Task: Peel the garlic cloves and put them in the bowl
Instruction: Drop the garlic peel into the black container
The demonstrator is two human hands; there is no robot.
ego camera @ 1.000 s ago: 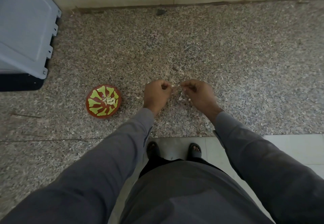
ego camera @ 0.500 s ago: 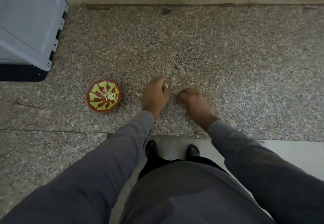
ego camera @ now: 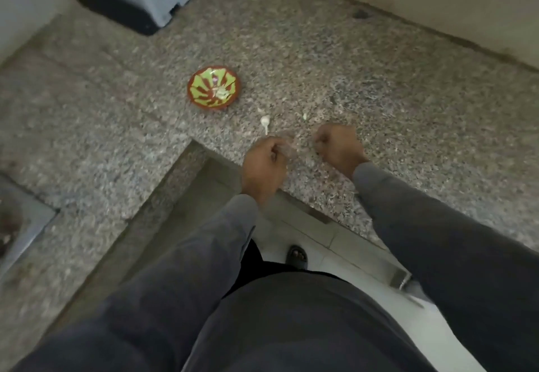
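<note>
A person's left hand [ego camera: 264, 164] and right hand [ego camera: 338, 145] hover with fingers curled over the speckled counter [ego camera: 408, 115]; blur hides whether either holds anything. Garlic bits [ego camera: 264, 121] lie just beyond, near the red-and-green bowl [ego camera: 213, 87]

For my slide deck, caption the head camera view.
Both hands, left and right, curled over a granite counter near a red-green bowl.

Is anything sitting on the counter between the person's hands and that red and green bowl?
Only small pale garlic bits lie on the counter between the left hand and the bowl; nothing that blocks the way.
</note>
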